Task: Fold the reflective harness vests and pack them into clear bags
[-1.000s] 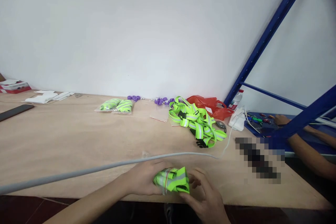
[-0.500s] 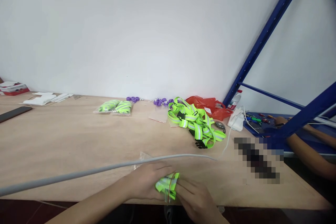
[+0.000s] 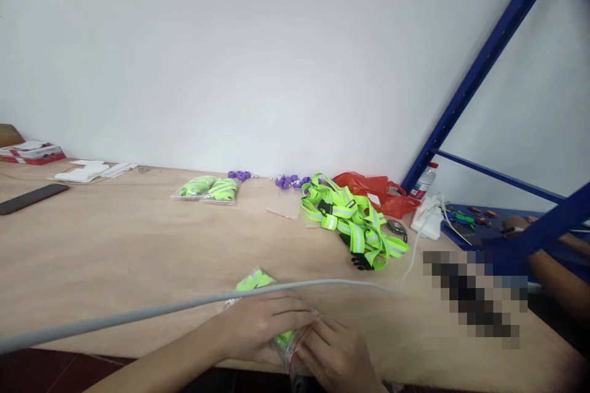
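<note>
A clear zip bag [image 3: 294, 351] with a red line along its mouth lies at the table's near edge, under both my hands. Inside it is a folded lime-green reflective strap [image 3: 253, 280], which shows beyond my left hand and again between the hands. My left hand [image 3: 262, 322] lies across the middle of the bag with its fingers bent around it. Closed at the red-lined mouth, my right hand [image 3: 338, 351] pinches the plastic, its fingertips close to the left ones. The hands cover much of the bag.
A pile of green reflective straps [image 3: 354, 221] with black buckles lies ahead right, before a red plastic bag [image 3: 382, 193]. Two filled bags [image 3: 221, 190] and purple rings [image 3: 239, 175] are farther back. A grey cable [image 3: 184, 307] crosses in front. Another person's arm [image 3: 560, 285] is at right.
The green strap, bunched at the bag's mouth between my hands before, now reaches out past the far side of my left hand. The red-lined mouth has shifted nearer to me.
</note>
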`<state>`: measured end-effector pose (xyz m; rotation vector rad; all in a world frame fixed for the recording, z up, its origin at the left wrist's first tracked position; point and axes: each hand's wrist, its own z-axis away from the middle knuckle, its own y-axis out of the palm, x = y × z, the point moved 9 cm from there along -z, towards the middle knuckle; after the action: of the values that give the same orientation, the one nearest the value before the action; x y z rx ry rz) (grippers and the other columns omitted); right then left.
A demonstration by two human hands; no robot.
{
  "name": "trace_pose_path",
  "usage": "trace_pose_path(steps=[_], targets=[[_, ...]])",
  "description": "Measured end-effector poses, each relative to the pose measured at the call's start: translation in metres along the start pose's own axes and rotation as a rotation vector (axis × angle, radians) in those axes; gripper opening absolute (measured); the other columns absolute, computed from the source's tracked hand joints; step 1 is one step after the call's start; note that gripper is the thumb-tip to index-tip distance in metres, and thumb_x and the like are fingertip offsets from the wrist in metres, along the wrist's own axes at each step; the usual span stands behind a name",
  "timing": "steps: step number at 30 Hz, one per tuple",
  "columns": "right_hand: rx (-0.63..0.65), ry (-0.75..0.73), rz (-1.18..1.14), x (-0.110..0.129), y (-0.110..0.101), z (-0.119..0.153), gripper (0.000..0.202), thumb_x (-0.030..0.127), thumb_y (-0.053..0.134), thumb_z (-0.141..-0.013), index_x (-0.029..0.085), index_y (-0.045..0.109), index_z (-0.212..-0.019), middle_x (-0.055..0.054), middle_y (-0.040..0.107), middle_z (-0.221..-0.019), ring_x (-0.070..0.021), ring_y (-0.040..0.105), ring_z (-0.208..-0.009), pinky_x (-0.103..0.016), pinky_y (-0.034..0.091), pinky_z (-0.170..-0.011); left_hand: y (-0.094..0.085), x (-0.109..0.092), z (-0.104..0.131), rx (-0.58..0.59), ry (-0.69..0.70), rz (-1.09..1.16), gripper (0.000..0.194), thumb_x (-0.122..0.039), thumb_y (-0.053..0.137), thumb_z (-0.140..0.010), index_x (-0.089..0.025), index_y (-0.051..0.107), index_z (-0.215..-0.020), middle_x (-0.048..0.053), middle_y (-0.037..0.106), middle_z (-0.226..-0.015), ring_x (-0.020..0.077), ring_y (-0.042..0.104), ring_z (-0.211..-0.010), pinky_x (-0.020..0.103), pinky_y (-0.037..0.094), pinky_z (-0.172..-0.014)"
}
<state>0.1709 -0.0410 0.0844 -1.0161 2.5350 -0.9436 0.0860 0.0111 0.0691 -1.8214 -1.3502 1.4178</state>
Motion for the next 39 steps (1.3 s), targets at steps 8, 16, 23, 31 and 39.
trace_pose_path(steps=[8,16,23,31,39], targets=[[0.114,-0.113,-0.125,-0.002,-0.003,0.0,0.038,0.05,0.048,-0.105,0.017,0.066,-0.11,-0.009,0.078,-0.096,-0.019,0.076,-0.087,-0.027,0.062,-0.078,-0.007,0.01,0.021,0.002,0.005,-0.113,0.061,-0.048,0.053,-0.104,-0.027,0.036,-0.159,0.014,0.06,-0.145,0.0295,0.053,-0.137,0.041,0.038,-0.118],[0.103,0.192,-0.242,-0.051,0.012,-0.007,0.023,0.02,0.052,-0.098,0.019,0.064,-0.118,-0.009,0.077,-0.103,-0.0195,0.076,-0.091,-0.03,0.064,-0.076,-0.034,0.022,0.028,-0.165,-0.059,-0.033,0.069,-0.063,0.064,-0.091,-0.024,0.046,-0.145,0.017,0.061,-0.14,0.0331,0.057,-0.13,0.047,0.043,-0.113],[0.179,0.224,-0.401,-0.058,0.022,-0.024,0.027,0.021,0.055,-0.099,0.02,0.068,-0.123,-0.007,0.08,-0.105,-0.0172,0.077,-0.085,-0.027,0.063,-0.076,-0.051,0.045,0.068,-0.519,-0.228,0.087,0.05,-0.059,0.073,-0.088,-0.026,0.042,-0.11,0.013,0.06,-0.124,0.0301,0.06,-0.122,0.049,0.052,-0.101],[0.05,0.104,-0.51,-0.049,0.026,-0.047,0.023,0.018,0.055,-0.101,0.023,0.075,-0.11,-0.005,0.081,-0.101,-0.0169,0.078,-0.091,-0.025,0.063,-0.083,-0.083,0.021,0.091,-0.83,-0.126,-0.076,0.038,-0.041,0.075,-0.092,-0.025,0.042,-0.1,0.007,0.059,-0.112,0.0272,0.066,-0.112,0.043,0.059,-0.088],[-0.075,0.23,-0.569,-0.067,0.012,-0.087,0.015,0.018,0.063,-0.096,0.024,0.077,-0.094,-0.004,0.08,-0.09,-0.0186,0.076,-0.081,-0.028,0.062,-0.075,-0.114,0.011,0.092,-0.908,-0.193,-0.391,0.014,-0.023,0.067,-0.098,-0.021,0.056,-0.091,0.007,0.065,-0.101,0.0214,0.068,-0.1,0.033,0.057,-0.084]])
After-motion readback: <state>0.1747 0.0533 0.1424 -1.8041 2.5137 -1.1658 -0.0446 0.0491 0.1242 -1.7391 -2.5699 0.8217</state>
